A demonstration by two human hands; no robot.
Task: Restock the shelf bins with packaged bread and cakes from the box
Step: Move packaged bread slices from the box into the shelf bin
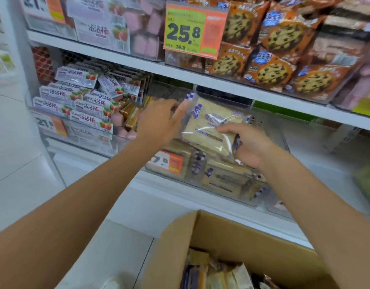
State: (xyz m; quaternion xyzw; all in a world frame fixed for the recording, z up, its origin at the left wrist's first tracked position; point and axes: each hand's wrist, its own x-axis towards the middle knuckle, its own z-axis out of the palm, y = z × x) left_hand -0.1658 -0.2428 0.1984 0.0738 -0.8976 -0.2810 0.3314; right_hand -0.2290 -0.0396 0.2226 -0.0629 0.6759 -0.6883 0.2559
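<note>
Bread pkt [211, 124]: clear wrap w/ blue-purple print, pale beige slices inside; box [221, 232] plain brown cardboard. Price sign [195, 30] orange w/ green panel, black digits; cookie pkts [280, 36] orange-brown w/ choc-chip cookie pic, blue logo. Strawberry pkts [86, 108] white w/ black lettering, red berries; shelf [200, 79] white.

Orange-green paper price tag [195, 30], 12 o'clock: "25.8", small "26.9" below. White strawberry-print packs [84, 105], 9 o'clock: "沾沾杯". Orange-white tag [48, 124] beneath: "21.8". Orange tag [169, 161] on clear plastic bin [176, 176], centre: "7.8", partly hidden.
</note>
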